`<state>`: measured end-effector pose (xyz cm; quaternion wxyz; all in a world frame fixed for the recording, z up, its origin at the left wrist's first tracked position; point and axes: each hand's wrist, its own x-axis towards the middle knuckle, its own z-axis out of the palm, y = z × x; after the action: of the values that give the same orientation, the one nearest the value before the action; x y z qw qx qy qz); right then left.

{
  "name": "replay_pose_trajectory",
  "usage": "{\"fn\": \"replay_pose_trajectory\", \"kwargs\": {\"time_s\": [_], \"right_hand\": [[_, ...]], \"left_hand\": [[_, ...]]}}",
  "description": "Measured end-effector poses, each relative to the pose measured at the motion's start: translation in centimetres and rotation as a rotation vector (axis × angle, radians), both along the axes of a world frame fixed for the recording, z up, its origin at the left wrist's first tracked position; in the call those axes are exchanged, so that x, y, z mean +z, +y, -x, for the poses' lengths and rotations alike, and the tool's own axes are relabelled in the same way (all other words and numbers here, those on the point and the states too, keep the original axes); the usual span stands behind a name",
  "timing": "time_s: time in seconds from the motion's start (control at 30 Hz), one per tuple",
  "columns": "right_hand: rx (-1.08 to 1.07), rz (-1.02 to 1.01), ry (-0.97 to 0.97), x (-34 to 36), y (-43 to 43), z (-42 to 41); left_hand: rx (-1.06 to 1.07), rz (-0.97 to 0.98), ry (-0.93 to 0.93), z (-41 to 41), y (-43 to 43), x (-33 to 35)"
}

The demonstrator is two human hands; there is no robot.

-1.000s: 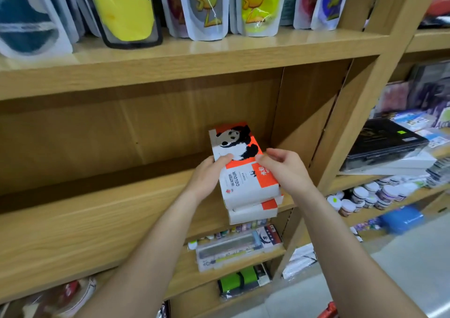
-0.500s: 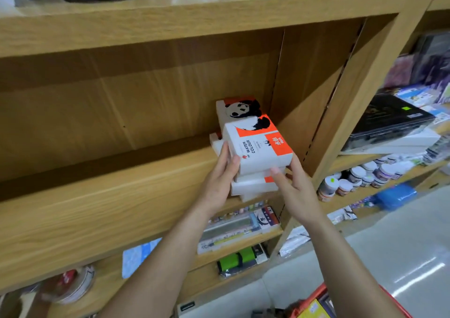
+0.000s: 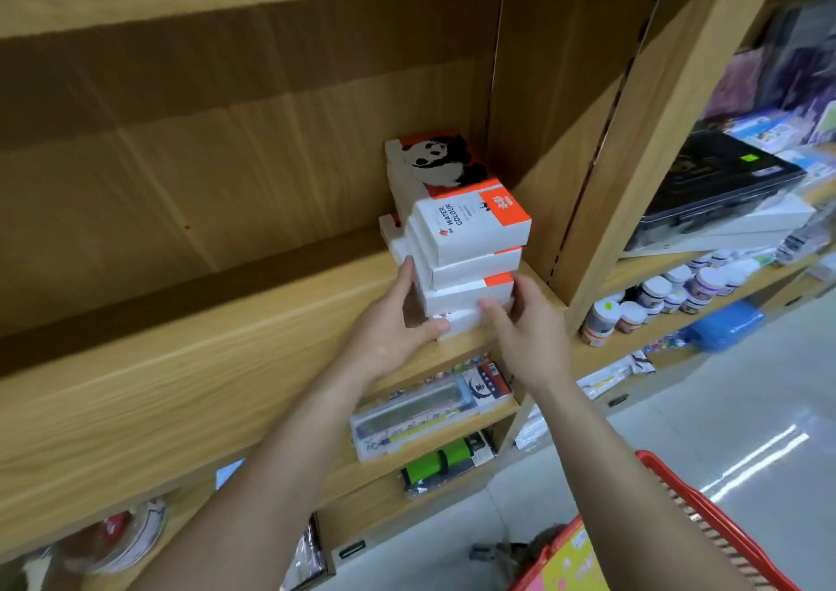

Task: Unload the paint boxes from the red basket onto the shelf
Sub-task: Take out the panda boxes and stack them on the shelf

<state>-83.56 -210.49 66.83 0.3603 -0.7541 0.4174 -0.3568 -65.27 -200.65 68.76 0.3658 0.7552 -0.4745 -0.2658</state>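
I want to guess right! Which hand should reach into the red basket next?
Probably the right hand: the red basket sits low on that side, under its forearm. The left hand is farther, beside the paint boxes.

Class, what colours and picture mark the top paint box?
The top paint box is white and orange-red with a panda; head view.
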Motion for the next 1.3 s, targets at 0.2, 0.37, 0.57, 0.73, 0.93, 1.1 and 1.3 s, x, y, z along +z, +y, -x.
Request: {"fn": "replay_pose_trajectory", "kwargs": {"time_s": [0.2,0.37,0.57,0.73,0.93,1.1,1.3], "right_hand": [[-0.32,0.021,-0.12,-0.5,-0.2,-0.2],[-0.157,0.093,0.083,-1.7,0.2,1.5],[-0.144,0.211,0.251,-1.3,-0.3,0.1],[-0.26,0.207,0.331,-1.4,0.3,-1.6],[-0.144,0.154,0.343,-1.1,0.6,-0.3],[-0.118,0.066,0.29,0.1,2.3,2.7],[-0.438,-0.106,0.227,-6.0,8.6,14.1]], "left_hand": [[-0.085,-0.009,-0.036,0.1,-4.6,0.1],[-0.128,-0.026,-0.045,0.4,-7.2,0.4],[-0.142,0.033,0.07,0.0,-7.1,0.0],[-0.156,-0.008,0.015,-0.2,-7.5,0.0],[-0.118,0.003,-0.047,-0.1,-5.6,0.9],[-0.239,0.1,-0.203,2.8,0.4,0.5],[-0.549,0.07,-0.112,11.8,4.7,-5.2]]}}
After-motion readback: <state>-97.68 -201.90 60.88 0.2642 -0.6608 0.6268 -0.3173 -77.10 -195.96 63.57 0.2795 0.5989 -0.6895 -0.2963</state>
